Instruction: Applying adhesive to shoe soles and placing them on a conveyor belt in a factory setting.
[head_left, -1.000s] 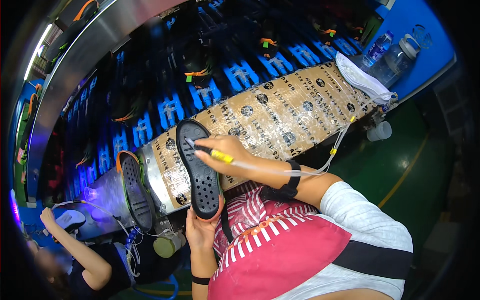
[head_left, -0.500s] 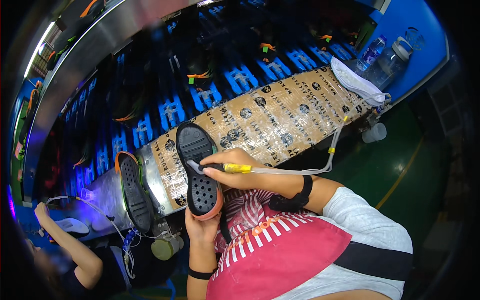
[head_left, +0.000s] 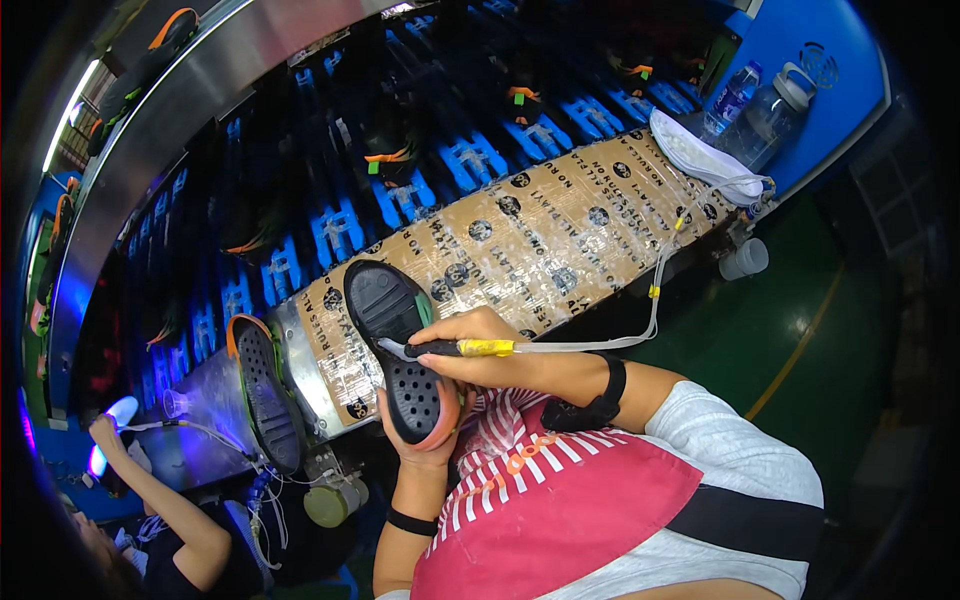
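A black shoe sole with a perforated half and a coral-coloured heel edge slants over the near edge of the cardboard-covered ledge. My left hand is closed round its coral end from below. In my right hand, closed in a pinch, is a brush with a black handle. Its pale tip meets the middle of the sole, close to the first holes. Yellow tape wraps the handle's end, where clear tubing runs off to the right.
Another sole with orange trim leans on the metal ledge at left. A co-worker's hand holds a glowing pale sole-shaped piece. Beyond the cardboard run blue holders. A white sole, bottle and jug stand far right.
The held sole has shifted slightly down, and my left hand has come up round its end. The brush has moved a little down and right. The co-worker has raised a piece into the light.
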